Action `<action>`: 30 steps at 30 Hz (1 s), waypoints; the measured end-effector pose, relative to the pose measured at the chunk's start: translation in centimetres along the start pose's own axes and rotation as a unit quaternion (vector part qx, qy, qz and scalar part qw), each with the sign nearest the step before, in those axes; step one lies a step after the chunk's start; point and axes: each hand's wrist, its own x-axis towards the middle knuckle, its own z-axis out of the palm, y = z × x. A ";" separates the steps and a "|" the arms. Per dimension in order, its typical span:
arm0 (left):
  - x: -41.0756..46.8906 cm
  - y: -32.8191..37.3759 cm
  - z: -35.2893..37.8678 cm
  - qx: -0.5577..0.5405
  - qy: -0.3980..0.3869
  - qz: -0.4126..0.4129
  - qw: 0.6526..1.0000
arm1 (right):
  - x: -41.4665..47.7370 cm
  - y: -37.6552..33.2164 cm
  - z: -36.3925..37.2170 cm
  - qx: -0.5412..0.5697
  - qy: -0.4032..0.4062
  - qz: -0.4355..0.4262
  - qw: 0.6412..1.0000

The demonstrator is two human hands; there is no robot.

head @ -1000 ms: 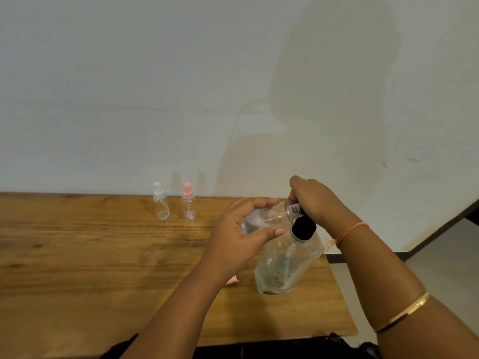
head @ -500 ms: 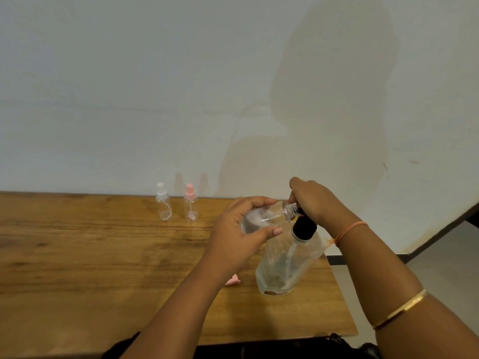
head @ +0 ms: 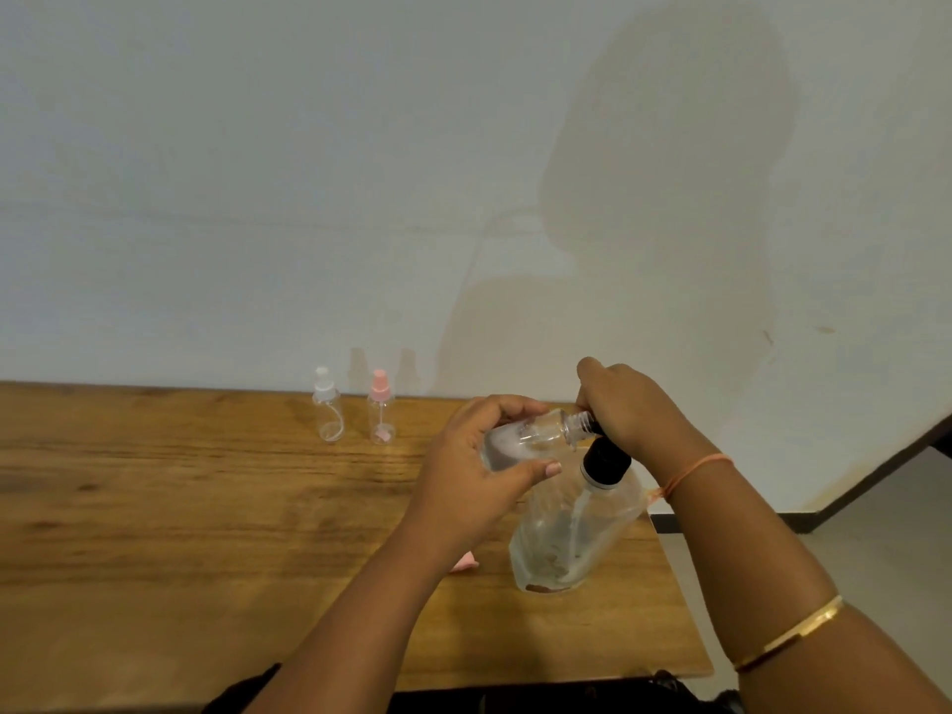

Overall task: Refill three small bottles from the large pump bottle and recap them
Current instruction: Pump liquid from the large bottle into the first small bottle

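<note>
left hand [head: 479,487] curled round small bottle [head: 536,432], held above table's [head: 154,507] right end | axis near-horizontal, open neck pointing right at nozzle [head: 596,428] | right hand [head: 628,409] curled over pump head of large pump bottle [head: 572,533]

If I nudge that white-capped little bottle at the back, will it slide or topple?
Likely topples: the white-capped bottle stands tall and narrow on the table. It looks clear and nearly empty, so probably very light. Once down, its round body may roll.

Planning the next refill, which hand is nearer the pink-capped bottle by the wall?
Left. The left hand is just right of the pink-capped bottle; the right hand is farther right.
</note>
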 end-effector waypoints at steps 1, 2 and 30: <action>0.0 0.0 0.0 0.001 -0.002 0.000 1.000 | 0.0 0.0 0.1 0.000 0.000 0.001 1.000; 0.0 0.0 0.1 0.000 -0.004 -0.001 1.000 | 0.1 0.1 0.1 0.002 0.002 -0.002 1.000; 0.0 -0.4 -0.2 -0.008 -0.008 -0.016 1.000 | -0.2 -0.3 0.2 0.026 -0.005 -0.016 1.000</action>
